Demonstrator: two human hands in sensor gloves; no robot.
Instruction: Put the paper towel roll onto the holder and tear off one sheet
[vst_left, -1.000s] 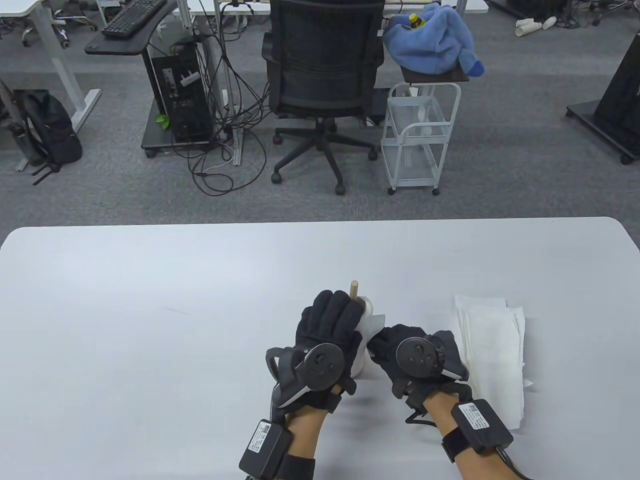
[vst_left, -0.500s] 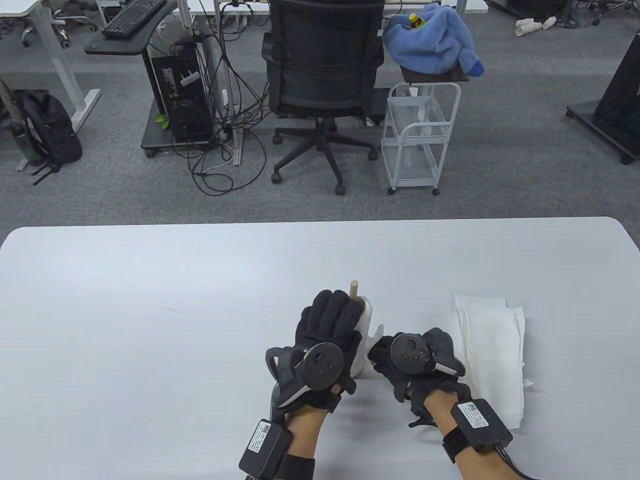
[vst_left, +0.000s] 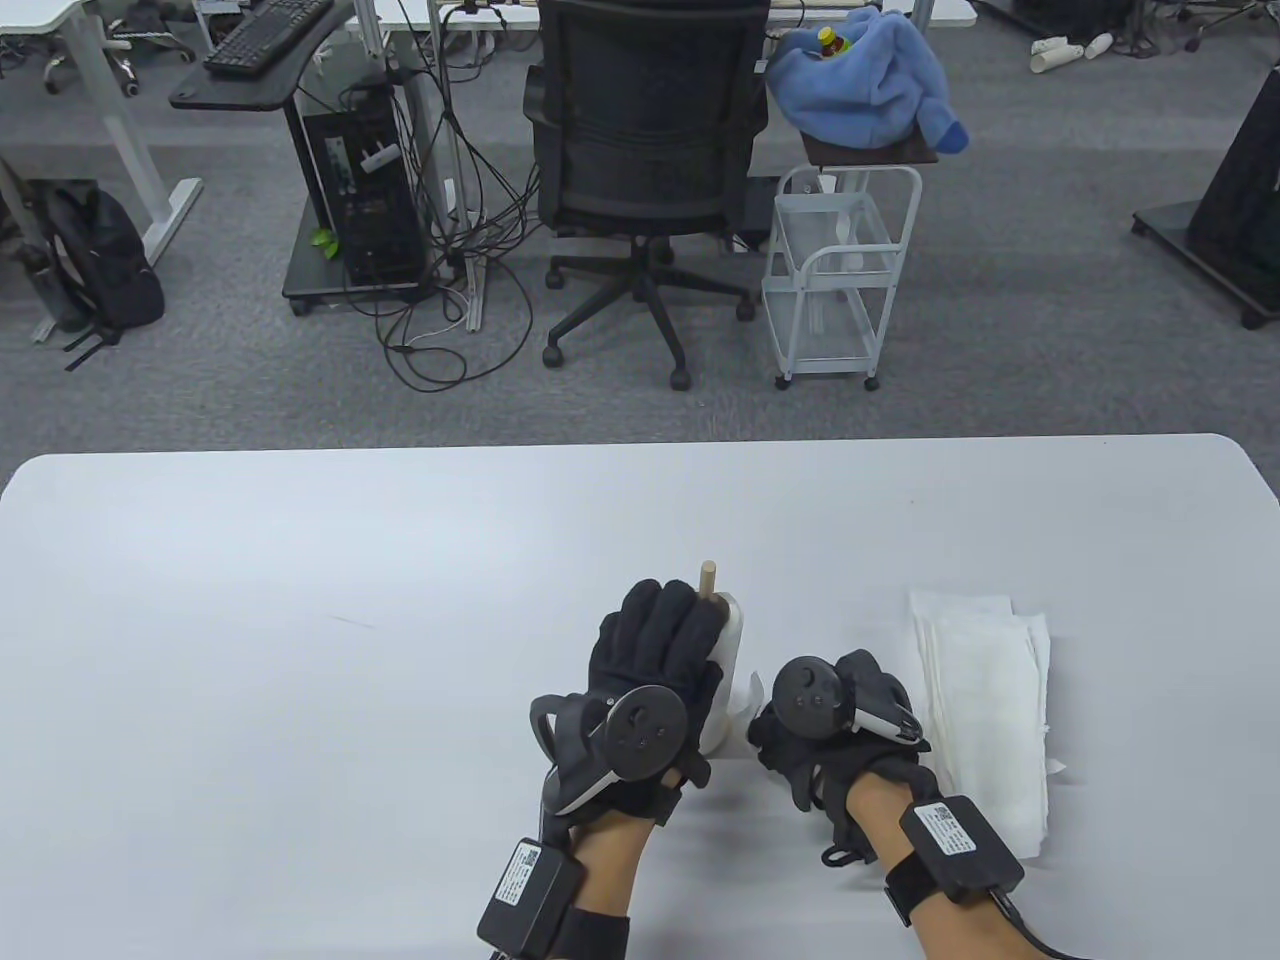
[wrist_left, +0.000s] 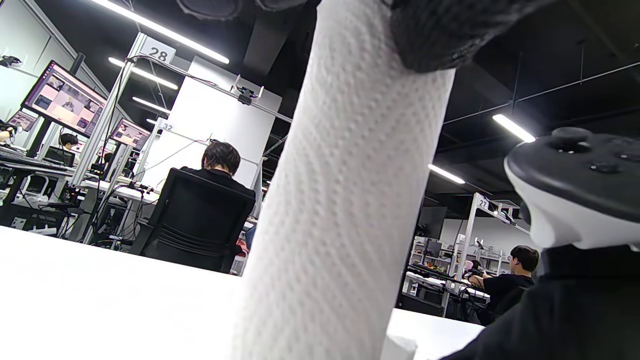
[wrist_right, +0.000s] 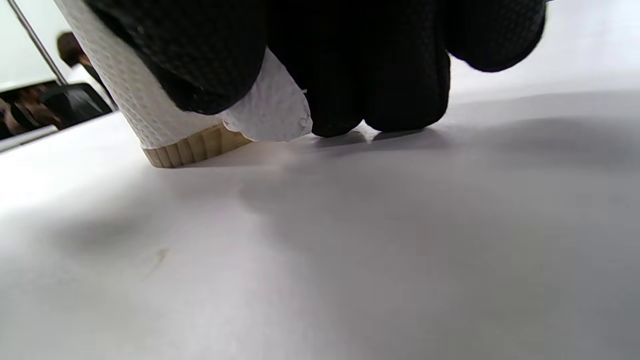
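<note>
An open office lies behind my white table (vst_left: 300, 560), a black chair (vst_left: 645, 130) at upper centre. In the lower middle of the table view, my left hand (vst_left: 655, 665) is wrapped around the paper towel roll (vst_left: 728, 650), which sits upright on the holder (vst_left: 709, 578), its wooden peg poking out on top. Over the last second my right hand (vst_left: 825, 730) has drawn down and to the right with the loose sheet end (wrist_right: 270, 112) pinched, so I judge the tear is under way, not finished. Count: one roll, one holder, two hands, one pile of flat towels (vst_left: 985, 700) at right.
</note>
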